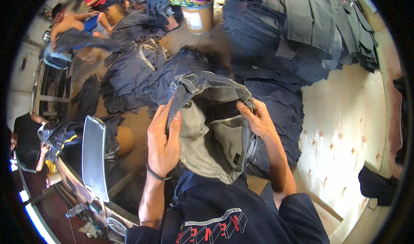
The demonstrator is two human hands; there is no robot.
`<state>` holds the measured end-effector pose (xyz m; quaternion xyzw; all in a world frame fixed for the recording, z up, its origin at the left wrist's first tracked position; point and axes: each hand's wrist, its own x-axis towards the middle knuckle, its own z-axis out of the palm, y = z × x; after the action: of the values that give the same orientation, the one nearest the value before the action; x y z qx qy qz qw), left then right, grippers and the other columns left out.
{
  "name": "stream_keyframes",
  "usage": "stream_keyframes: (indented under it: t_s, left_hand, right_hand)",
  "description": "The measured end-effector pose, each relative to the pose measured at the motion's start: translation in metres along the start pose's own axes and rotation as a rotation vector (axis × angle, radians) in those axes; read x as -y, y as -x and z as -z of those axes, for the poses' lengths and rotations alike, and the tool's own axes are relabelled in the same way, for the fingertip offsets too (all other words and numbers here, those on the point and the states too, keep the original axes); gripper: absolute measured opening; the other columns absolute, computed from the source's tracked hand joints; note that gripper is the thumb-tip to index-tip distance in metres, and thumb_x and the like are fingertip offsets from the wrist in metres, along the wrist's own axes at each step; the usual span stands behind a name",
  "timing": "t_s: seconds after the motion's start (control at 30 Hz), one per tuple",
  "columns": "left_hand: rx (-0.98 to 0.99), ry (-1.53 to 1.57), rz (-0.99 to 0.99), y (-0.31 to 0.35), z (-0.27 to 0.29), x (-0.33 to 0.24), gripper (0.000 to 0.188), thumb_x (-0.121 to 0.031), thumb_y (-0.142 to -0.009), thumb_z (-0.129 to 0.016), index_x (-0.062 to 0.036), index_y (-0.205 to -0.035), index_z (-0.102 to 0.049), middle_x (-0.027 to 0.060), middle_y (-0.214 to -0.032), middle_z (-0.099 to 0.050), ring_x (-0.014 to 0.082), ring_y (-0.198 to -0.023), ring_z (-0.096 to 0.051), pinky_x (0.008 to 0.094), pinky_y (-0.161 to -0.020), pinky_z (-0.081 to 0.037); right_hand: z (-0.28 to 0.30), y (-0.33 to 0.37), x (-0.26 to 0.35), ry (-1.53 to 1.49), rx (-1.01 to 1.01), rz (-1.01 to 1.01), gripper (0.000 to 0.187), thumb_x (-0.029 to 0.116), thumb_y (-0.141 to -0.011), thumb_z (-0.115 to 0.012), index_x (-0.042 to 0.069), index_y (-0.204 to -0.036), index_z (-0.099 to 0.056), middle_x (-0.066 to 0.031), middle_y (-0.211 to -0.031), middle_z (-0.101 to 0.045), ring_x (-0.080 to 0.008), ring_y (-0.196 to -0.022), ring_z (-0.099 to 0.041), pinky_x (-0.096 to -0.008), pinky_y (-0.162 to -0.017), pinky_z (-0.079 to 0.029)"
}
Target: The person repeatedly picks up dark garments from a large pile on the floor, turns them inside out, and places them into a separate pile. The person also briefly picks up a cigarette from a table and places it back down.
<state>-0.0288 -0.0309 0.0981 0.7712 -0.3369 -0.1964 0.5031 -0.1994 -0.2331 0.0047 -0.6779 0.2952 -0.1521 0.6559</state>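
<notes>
A pair of dark denim jeans (pixel 194 129) is held up in front of my chest, its waist spread wide so the pale grey inside and pocket linings show. My left hand (pixel 164 140) is closed on the left side of the waistband, thumb on the inner face; a dark band circles that wrist. On the opposite side, my right hand (pixel 258 118) pinches the waistband with its thumb over the edge. Light stitching and a button show along the far rim. The legs of the jeans are mostly hidden beneath.
Dark garments lie in heaps (pixel 142 76) beyond my hands, with a tall stack (pixel 276 24) at the far right. Pale wooden board (pixel 340 127) stretches along the right. At left stand a grey-topped panel (pixel 95 157) and a worktable (pixel 71 179). Several people sit or stand farther off.
</notes>
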Motion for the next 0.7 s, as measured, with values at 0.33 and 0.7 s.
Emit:
stream_keyframes:
  t_s: [0.33,0.7]
  left_hand:
    - [0.554,0.229,0.017,-0.01,-0.071,0.064,0.047,-0.028,-0.104,-0.049,-0.0055,-0.146,-0.044,0.0147,-0.134,-0.05,0.0224,-0.114,-0.059,0.0336,-0.092,-0.05]
    - [0.276,-0.209,0.711,0.155,-0.045,0.385,0.046,-0.044,-0.095,-0.06,-0.004,-0.115,-0.067,0.0198,-0.11,-0.071,0.0316,-0.11,-0.066,0.0392,-0.094,-0.05]
  right_hand:
    - [0.2,0.09,0.021,0.472,-0.676,-0.31,0.021,0.021,-0.099,-0.062,0.003,-0.107,-0.069,0.0031,-0.085,-0.062,-0.0057,-0.079,-0.051,-0.0244,-0.07,-0.043]
    - [0.29,0.031,0.09,1.304,-0.639,-0.313,0.036,0.027,-0.094,-0.062,0.005,-0.122,-0.067,-0.0257,-0.117,-0.065,-0.0405,-0.113,-0.062,-0.0436,-0.096,-0.047]
